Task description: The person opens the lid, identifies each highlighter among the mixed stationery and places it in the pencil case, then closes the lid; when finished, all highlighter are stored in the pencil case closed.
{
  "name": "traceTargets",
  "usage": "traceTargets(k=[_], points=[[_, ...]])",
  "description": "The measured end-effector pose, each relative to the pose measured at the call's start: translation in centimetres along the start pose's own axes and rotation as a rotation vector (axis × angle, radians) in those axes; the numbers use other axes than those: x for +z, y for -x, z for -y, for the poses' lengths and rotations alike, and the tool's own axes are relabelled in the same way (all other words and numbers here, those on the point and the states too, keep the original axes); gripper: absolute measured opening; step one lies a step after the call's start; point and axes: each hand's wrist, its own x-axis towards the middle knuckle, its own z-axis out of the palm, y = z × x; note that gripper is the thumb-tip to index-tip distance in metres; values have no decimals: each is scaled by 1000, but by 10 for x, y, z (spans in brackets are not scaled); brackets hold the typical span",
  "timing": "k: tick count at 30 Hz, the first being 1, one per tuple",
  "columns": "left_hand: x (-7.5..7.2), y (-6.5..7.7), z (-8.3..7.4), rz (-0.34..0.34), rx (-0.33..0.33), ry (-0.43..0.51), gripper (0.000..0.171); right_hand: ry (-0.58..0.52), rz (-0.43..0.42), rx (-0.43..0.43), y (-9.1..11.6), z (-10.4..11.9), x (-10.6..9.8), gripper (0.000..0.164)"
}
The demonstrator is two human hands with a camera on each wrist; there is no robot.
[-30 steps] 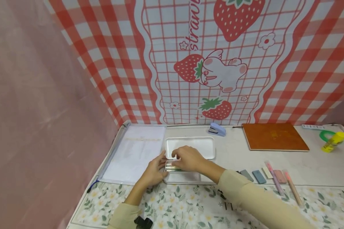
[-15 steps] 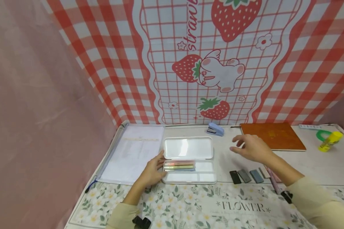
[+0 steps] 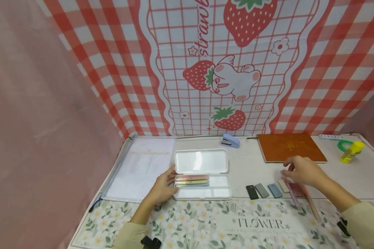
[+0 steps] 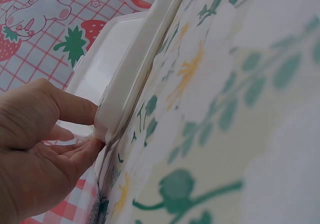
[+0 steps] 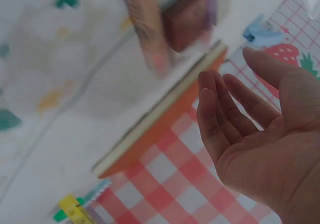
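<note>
A white pencil case (image 3: 202,193) lies with its lid (image 3: 212,162) raised, several pens (image 3: 191,180) in its rear compartment. At its left end my left hand (image 3: 160,188) holds the corner, thumb and fingers on either side of the wall in the left wrist view. Over on the right, my right hand (image 3: 305,171) hovers with loosely bent fingers, nothing between them in the right wrist view. Just below it are a purple marker (image 3: 293,197), an orange-pink marker (image 3: 312,205) and a reddish block (image 3: 297,190), the markers lying partly across the blocks.
A black block (image 3: 252,192), grey block (image 3: 261,190), blue block (image 3: 275,191) and whitish block (image 3: 283,185) form a row. Behind are a stapler (image 3: 230,141), brown notebook (image 3: 291,148), yellow glue stick (image 3: 352,152) and green ring (image 3: 344,146). A document pouch (image 3: 140,169) lies left.
My right hand has left the pens in the pencil case and moved right, past the blocks, to above the markers. The left hand has stayed at the case's left end.
</note>
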Motion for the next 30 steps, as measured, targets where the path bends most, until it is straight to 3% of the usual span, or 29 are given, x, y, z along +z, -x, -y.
traceTargets(k=[5,10,18,24,30], points=[[3,-1,0,5,9,-1,89,9,72,76,1,-9,11,30],[4,-2,-3,3,18,-12,89,13,55,111,4,-10,18,26],[2,-1,-4,-6,17,-25,89,-9,-8,83,3,-5,20,21],[1,1,-2,-6,-11,-30,89,-53,-113,-5,-3,5,2,21],[1,2,-3,-7,-11,-31,90,-42,-159,-58,-8,18,-17,23]])
